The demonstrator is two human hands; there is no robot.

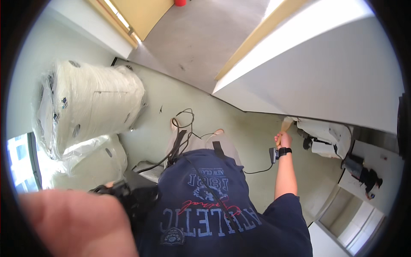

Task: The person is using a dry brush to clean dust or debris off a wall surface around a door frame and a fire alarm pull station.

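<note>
Head view: one flat, tan wooden-handled brush (286, 125) is located to the person's right, near the foot of the long grey-white wall (317, 77). Its long axis runs obliquely, from the handle end nearer the person to the pale, wider end farther forward and slightly right. The pale end points toward the wall foot; contact cannot be determined. The grip of the bare right hand (284, 139) is clamped around the handle. A black wrist strap (285, 151) with a small grey box (273, 155) is fitted behind that hand. The left hand (79, 222) appears large and blurred at lower left; its grip state cannot be determined.
</note>
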